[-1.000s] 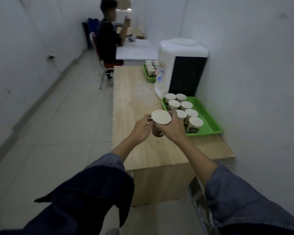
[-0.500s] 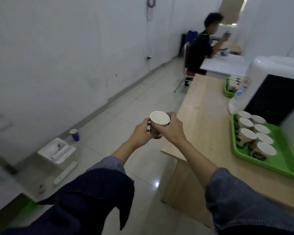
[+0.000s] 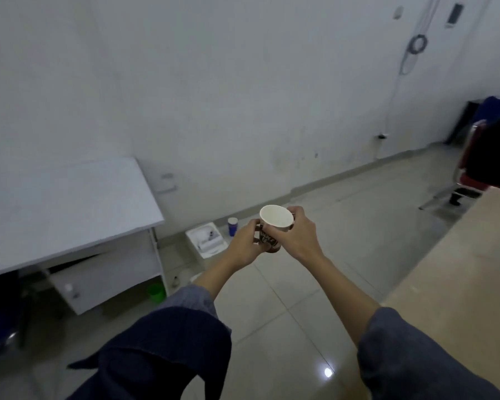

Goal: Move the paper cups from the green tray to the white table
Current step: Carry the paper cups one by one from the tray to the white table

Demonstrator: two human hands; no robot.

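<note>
Both hands, left (image 3: 244,243) and right (image 3: 296,236), curl their fingers round the cup (image 3: 273,229), held upright over the floor, right of the white table (image 3: 64,203); light and crushable, it likely wants a gentle mid-wall grip.

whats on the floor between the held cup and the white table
In the head view, a white box and a small blue cup sit on the floor by the wall, between the paper cup and the white table.

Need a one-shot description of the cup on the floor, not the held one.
Start at the white table on the left, then follow the wall's base rightward past the white tray on the floor. The blue cup stands upright just beyond it. Unlike the paper cup held in both hands, it is blue and sits on the tiles.
</note>
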